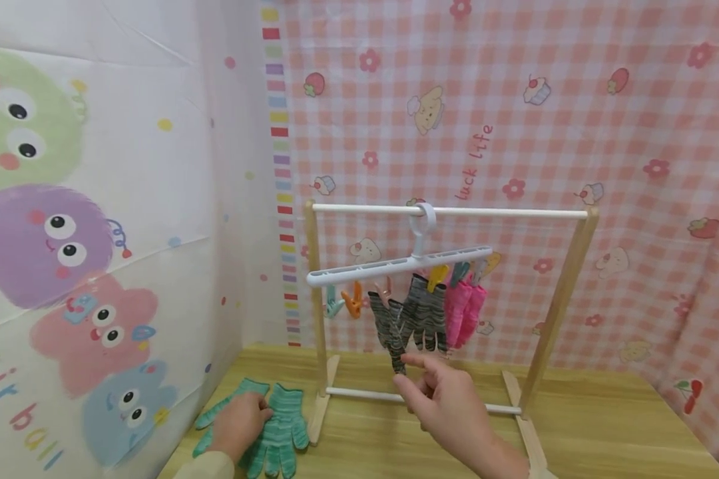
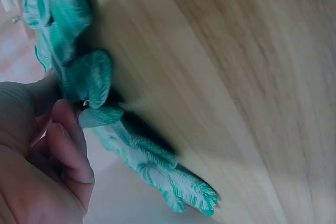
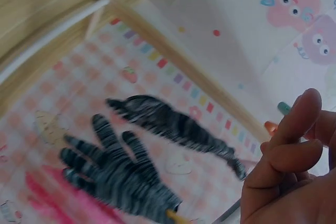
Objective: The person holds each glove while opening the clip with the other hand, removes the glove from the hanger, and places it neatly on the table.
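Observation:
My left hand (image 1: pixel 239 422) lies over a green striped glove (image 1: pixel 212 418) on the table, its thumb and fingers pinching the fabric. A second green glove (image 1: pixel 284 419) lies flat beside it, fingers toward me. Raised in front of the rack, my right hand (image 1: pixel 449 402) holds nothing, its fingers loosely bent. Its fingertips overlap the lower tip of a dark striped glove (image 1: pixel 383 322) in the head view; the right wrist view shows that glove hanging free. Another dark glove (image 3: pixel 121 177) and bright pink gloves (image 1: pixel 464 309) hang beside it from a white hanger (image 1: pixel 365 269).
The hanger hooks over the white top bar (image 1: pixel 515 213) of a wooden-sided rack (image 1: pixel 560 313). A turquoise clip (image 1: pixel 333 306) and an orange clip (image 1: pixel 353 303) dangle bare at its left end. A yellow clip (image 1: pixel 437 276) grips a dark glove. Behind stands a pink checked curtain (image 1: pixel 635 166).

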Action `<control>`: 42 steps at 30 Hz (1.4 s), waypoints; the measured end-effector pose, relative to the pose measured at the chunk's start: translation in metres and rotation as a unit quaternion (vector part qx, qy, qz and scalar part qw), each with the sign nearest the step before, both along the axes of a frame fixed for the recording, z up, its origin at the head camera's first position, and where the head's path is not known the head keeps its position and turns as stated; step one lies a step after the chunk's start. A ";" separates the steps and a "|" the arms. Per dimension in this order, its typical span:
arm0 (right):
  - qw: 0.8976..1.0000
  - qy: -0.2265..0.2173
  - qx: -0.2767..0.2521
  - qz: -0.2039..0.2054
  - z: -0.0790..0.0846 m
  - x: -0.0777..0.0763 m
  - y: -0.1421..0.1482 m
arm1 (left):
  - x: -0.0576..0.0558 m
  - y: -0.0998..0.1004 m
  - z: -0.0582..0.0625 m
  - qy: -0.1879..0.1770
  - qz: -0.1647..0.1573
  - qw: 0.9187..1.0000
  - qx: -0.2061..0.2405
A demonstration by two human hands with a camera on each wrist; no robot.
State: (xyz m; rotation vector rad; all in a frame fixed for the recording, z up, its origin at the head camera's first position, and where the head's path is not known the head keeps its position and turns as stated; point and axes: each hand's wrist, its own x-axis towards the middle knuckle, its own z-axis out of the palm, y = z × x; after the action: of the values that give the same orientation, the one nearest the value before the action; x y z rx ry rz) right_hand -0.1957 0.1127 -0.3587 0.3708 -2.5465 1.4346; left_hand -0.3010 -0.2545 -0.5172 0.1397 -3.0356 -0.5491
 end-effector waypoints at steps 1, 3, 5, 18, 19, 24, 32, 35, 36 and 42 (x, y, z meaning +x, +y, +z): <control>1.000 -0.004 0.001 -0.003 -0.002 0.000 0.003 | -0.001 -0.001 0.000 -0.003 0.002 1.000 -0.007; 1.000 -0.008 0.005 -0.010 -0.005 0.001 0.010 | -0.003 -0.004 -0.001 0.000 0.004 1.000 -0.022; 1.000 -0.018 0.007 -0.014 -0.007 0.000 0.015 | -0.006 -0.007 -0.003 0.006 0.006 0.999 -0.037; 0.998 -0.044 0.027 -0.040 -0.026 0.002 0.028 | -0.011 0.005 -0.001 0.024 0.013 0.997 -0.078; 0.998 -0.047 0.028 -0.042 -0.027 0.002 0.028 | -0.011 0.006 0.000 0.030 0.013 0.996 -0.081; 0.997 -0.057 0.036 -0.049 -0.035 0.000 0.031 | -0.005 0.011 0.003 0.062 0.005 0.995 -0.076; 0.995 -0.063 0.058 -0.057 -0.042 -0.007 0.032 | 0.028 0.040 0.036 0.201 -0.099 0.967 -0.118; 0.994 -0.045 0.075 -0.063 -0.042 -0.013 0.029 | 0.041 0.053 0.057 0.337 -0.168 0.914 -0.152; 0.994 -0.034 0.079 -0.064 -0.042 -0.015 0.027 | 0.044 0.057 0.065 0.382 -0.191 0.890 -0.161; 0.991 0.037 0.098 -0.081 -0.037 -0.030 0.010 | 0.052 0.077 0.117 0.577 -0.262 0.754 -0.173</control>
State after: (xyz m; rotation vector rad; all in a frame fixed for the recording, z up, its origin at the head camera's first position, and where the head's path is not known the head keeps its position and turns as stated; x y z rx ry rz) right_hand -0.2260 0.1227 -0.3962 0.2356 -2.5970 1.0972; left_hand -0.2493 -0.1778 -0.4006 -0.7833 -1.8188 0.0067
